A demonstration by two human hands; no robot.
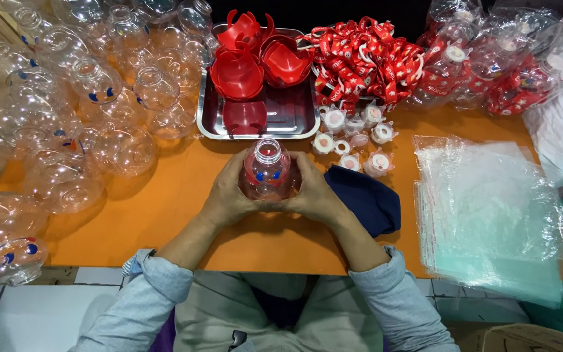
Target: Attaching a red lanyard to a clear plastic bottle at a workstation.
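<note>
Both hands wrap one clear round bottle (268,171): my left hand (229,195) cups its left side, my right hand (314,195) its right, fingers pressed against it above the orange table (164,208). Just right lies a dark blue cloth (369,199). Beyond it sit white caps (353,133), then a steel tray (206,111) of red plastic parts (255,58). Empty clear bottles (86,111) crowd the far left.

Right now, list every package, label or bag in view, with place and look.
Stack of clear flat plastic bags: right on the orange table, rectangular, glossy.
Clear bags of packed red-and-white items: far right, crinkled.
Red printed lanyard straps: top centre, tangled.
No screens or signs.
</note>
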